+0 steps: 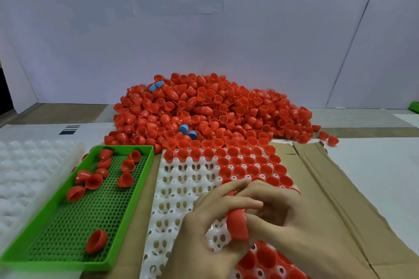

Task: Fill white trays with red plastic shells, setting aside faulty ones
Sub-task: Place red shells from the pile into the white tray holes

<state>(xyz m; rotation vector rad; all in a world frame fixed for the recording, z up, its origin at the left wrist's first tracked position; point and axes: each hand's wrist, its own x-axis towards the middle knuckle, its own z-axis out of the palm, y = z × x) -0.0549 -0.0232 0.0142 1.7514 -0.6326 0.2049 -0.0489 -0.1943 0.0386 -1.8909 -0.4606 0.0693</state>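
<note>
While both hands meet over the white tray, a red shell is gripped between the left hand and the right hand, all fingers curled narrowly around it. Beyond the fingertips, filled tray pockets are seen, then the shell pile. Left of the fingers, loose shells lie in a green tray.
</note>
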